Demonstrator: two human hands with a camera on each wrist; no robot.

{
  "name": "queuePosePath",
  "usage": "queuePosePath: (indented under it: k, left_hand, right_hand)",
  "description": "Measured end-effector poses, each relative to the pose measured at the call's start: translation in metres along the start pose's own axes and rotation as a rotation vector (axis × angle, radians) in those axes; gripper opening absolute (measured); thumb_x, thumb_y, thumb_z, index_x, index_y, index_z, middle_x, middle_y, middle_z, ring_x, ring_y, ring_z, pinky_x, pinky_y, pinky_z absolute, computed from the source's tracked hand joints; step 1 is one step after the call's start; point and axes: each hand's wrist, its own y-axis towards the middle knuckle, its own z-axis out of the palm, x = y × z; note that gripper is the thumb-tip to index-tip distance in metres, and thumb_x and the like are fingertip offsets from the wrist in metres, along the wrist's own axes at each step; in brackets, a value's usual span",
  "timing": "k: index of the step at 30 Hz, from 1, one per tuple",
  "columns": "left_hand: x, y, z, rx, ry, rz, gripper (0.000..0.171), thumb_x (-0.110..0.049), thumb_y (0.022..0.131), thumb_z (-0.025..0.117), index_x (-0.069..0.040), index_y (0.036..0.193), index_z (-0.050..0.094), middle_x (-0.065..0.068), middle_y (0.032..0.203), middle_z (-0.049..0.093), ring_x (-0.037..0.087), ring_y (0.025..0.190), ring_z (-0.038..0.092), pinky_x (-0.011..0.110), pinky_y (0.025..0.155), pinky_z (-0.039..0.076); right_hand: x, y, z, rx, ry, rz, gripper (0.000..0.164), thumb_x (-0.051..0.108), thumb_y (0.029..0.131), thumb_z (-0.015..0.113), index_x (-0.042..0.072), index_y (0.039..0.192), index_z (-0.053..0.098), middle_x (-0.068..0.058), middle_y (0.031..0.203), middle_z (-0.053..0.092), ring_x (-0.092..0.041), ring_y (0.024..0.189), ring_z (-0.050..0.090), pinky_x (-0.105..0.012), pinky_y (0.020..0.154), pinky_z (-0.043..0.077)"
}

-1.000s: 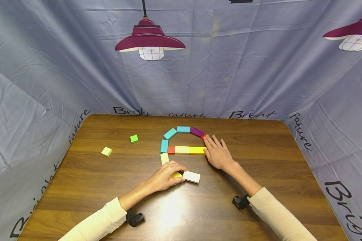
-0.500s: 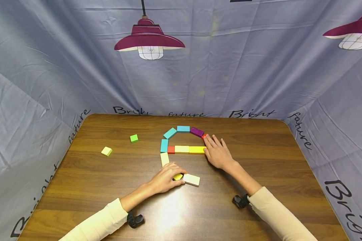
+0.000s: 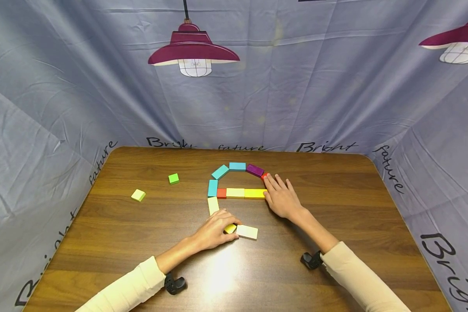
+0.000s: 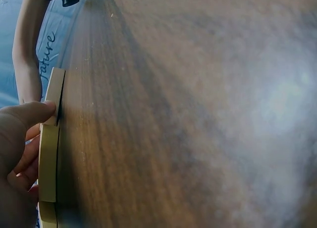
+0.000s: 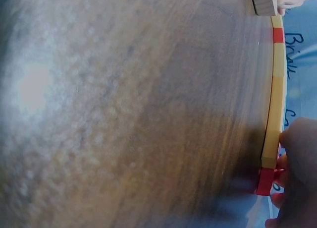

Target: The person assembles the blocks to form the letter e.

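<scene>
My left hand (image 3: pixel 214 232) pinches the left end of a cream-white block (image 3: pixel 247 232) between thumb and fingers. That block lies on the table against a yellow block (image 3: pixel 230 228), which the hand partly covers. In the left wrist view the thumb presses the near side of the cream-white block (image 4: pixel 56 84). My right hand (image 3: pixel 282 199) rests with fingers spread at the right end of the block outline. Its fingers touch a red block (image 3: pixel 264 176), mostly hidden, and its thumb meets the end of a long yellow block (image 3: pixel 255 193).
Blue blocks (image 3: pixel 237 167), a purple block (image 3: pixel 255 170) and a pale yellow block (image 3: pixel 213 206) form the curve. A small red block (image 3: pixel 221 193) and a cream block (image 3: pixel 235 193) continue the straight bar. Loose green (image 3: pixel 173 178) and pale yellow-green (image 3: pixel 138 195) blocks lie left on the wooden table (image 3: pixel 335 186).
The cream-white block and my left fingertips have shifted slightly toward the near edge, and more of the yellow block shows. My right hand has stayed in place.
</scene>
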Motion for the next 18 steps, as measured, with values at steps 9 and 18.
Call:
queuePosePath:
  k: [9, 18]
  left_hand:
    - [0.0016, 0.0009, -0.0001, 0.002, 0.028, -0.001, 0.034, -0.023, 0.084, 0.081, -0.011, 0.115, 0.072, -0.001, 0.106, 0.068, 0.018, 0.103, 0.057, 0.038, 0.097, 0.044]
    - [0.0031, 0.0002, 0.0014, 0.003, 0.048, 0.005, 0.033, -0.024, 0.083, 0.082, -0.011, 0.112, 0.073, -0.003, 0.101, 0.065, 0.014, 0.094, 0.052, 0.032, 0.084, 0.044]
  right_hand:
    - [-0.0006, 0.0002, 0.0003, -0.005, 0.0, -0.003, 0.057, 0.03, 0.108, 0.038, 0.0, 0.156, 0.028, -0.016, 0.161, 0.023, -0.039, 0.147, 0.02, -0.063, 0.114, 0.013]
    - [-0.0005, 0.0004, 0.0003, 0.002, -0.002, -0.002, 0.057, 0.03, 0.108, 0.038, 0.001, 0.156, 0.028, -0.016, 0.161, 0.023, -0.039, 0.147, 0.02, -0.063, 0.114, 0.013]
